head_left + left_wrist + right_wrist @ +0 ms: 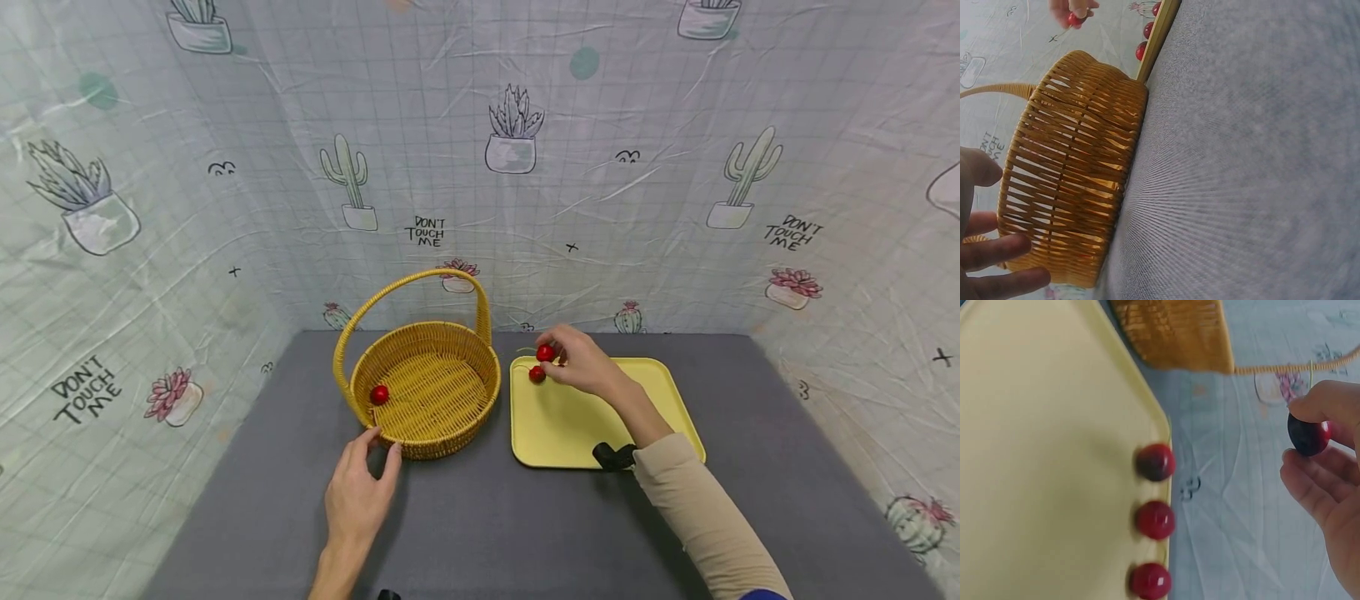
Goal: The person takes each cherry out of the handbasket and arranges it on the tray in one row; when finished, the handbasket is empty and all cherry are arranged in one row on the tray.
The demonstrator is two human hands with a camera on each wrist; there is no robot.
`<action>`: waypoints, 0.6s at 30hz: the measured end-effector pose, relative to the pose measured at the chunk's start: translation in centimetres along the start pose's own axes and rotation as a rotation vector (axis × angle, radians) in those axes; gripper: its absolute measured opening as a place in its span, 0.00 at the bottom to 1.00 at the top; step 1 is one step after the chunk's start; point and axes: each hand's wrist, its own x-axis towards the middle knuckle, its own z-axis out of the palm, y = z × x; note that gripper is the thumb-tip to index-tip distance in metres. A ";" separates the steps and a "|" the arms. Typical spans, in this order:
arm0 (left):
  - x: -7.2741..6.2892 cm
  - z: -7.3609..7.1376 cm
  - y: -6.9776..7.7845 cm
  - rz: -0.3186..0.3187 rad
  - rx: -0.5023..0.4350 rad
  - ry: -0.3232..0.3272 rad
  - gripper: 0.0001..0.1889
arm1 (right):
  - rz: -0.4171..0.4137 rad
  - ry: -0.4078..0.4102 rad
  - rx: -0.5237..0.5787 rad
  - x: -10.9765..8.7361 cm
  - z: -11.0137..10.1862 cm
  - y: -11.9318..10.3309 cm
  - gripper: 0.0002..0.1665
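My right hand (581, 364) pinches a red cherry (1309, 434) with a thin stem between thumb and fingers, raised above the back left of the yellow tray (577, 425). On the tray, along one edge in the right wrist view, lie three more cherries: one (1155, 462), a middle one (1155, 520) and another (1150, 580). My left hand (358, 492) is at the front left rim of the yellow woven basket (442, 446), fingers spread and holding nothing; whether the fingertips touch it I cannot tell. A single cherry (379, 395) lies inside the basket at its left.
The basket's tall arched handle (397, 287) rises over its back left side. Basket and tray stand side by side on a grey tabletop (480, 533). A patterned cloth (570, 200) hangs behind the table and along both sides.
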 end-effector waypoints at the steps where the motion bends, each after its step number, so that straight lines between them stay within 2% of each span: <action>1: 0.0 0.0 0.0 0.001 0.000 0.001 0.21 | 0.004 0.008 -0.005 -0.2 -0.2 0.3 0.18; 10: 0.0 -0.1 0.1 -0.007 0.008 -0.003 0.21 | 0.077 0.042 -0.041 -1.8 -1.7 3.2 0.19; 18: -0.1 -0.1 0.2 -0.022 0.001 -0.013 0.22 | 0.128 0.055 -0.071 -3.3 -2.2 6.1 0.20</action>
